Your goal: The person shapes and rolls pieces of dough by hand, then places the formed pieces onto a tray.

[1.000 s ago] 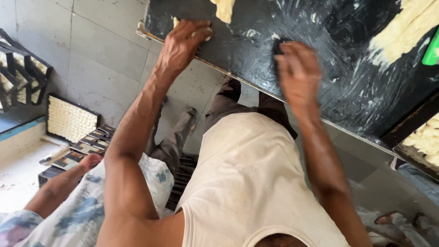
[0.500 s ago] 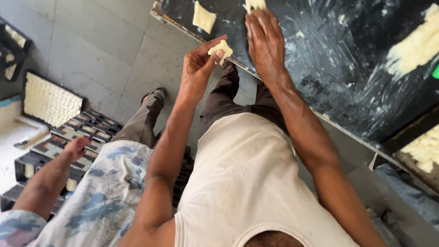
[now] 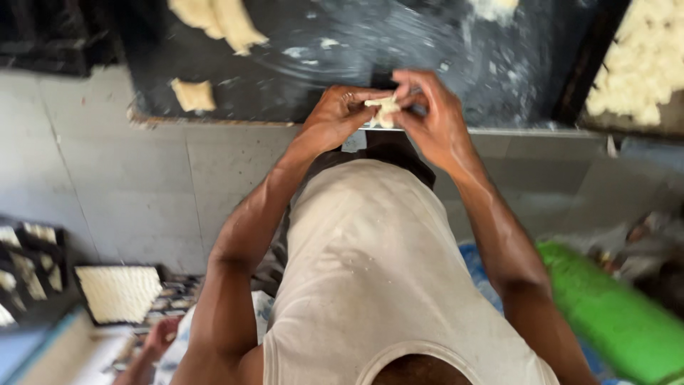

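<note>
A person in a pale sleeveless shirt [image 3: 385, 285], seen from above, stands at the edge of a dark, flour-streaked work surface [image 3: 342, 57] with both hands raised together over its near rim. The left hand [image 3: 335, 117] and the right hand [image 3: 431, 114] meet on a small piece of pale dough [image 3: 385, 110], each hand's fingers drawn in narrow and pinching it from its own side; the dough sits between the fingertips, just above the metal edge of the surface. On the surface, to the left, lies a small square dough piece [image 3: 193, 95], and beyond it a larger folded strip of dough [image 3: 217, 21] near the top edge. At upper right, a dark-framed tray [image 3: 570, 78] holds a heap of pale crumbly dough pieces [image 3: 641, 64]. Below the surface runs a grey tiled floor [image 3: 128, 185]. At lower left, a square cream-coloured slab with a ribbed face [image 3: 117, 292] rests in a dark frame, near a dark crate [image 3: 28, 264] with pale pieces in its cells. A second person's hand [image 3: 160, 335], over patterned blue-and-white cloth, shows at the bottom left. At lower right lies a bright green cylindrical bundle [image 3: 613, 314]; no labels or signs can be made out on anything.
</note>
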